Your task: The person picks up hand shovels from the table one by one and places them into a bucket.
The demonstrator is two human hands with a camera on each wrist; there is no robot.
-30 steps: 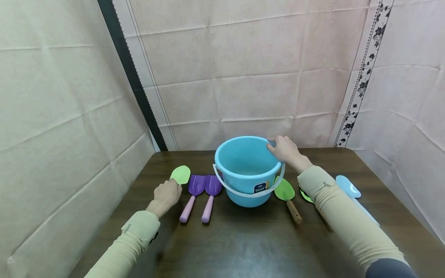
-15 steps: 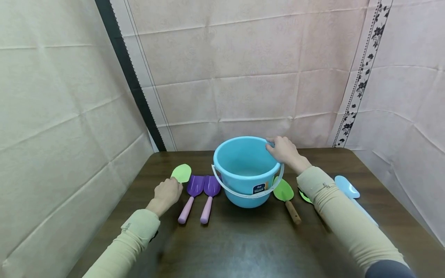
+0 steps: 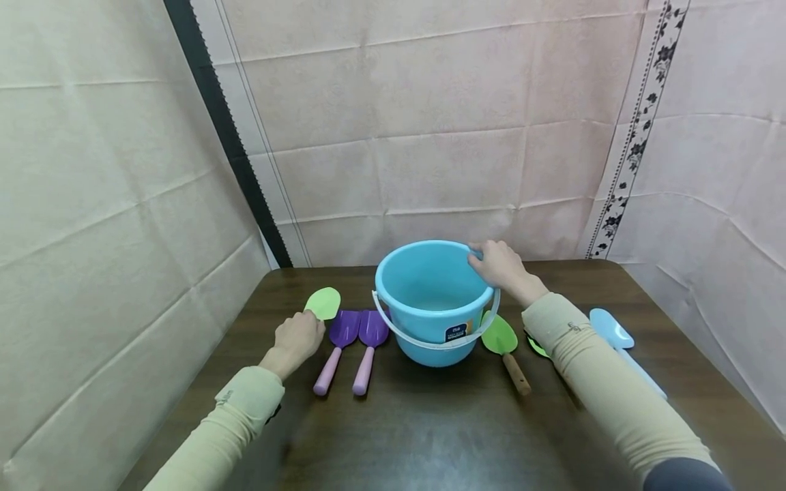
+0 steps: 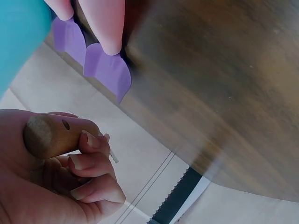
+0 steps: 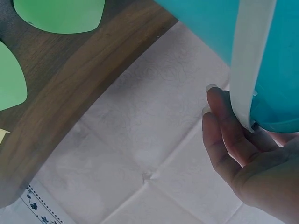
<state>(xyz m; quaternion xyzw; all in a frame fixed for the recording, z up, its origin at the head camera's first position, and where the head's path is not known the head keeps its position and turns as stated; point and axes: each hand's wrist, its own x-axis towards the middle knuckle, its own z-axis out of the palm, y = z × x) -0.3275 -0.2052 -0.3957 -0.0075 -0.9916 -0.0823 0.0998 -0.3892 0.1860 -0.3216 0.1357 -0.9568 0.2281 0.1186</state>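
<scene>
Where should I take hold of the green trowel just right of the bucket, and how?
Probably by the wooden handle, from above on the person's side: it points that way, with nothing over it. The blade looks awkward, being thin and flat, and close by the bucket, whose bail overlaps it in the head view.

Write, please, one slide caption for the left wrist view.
The left grip holds a wooden handle; two purple shovels lie on the brown table beside a blue bucket, partly in view.
</scene>
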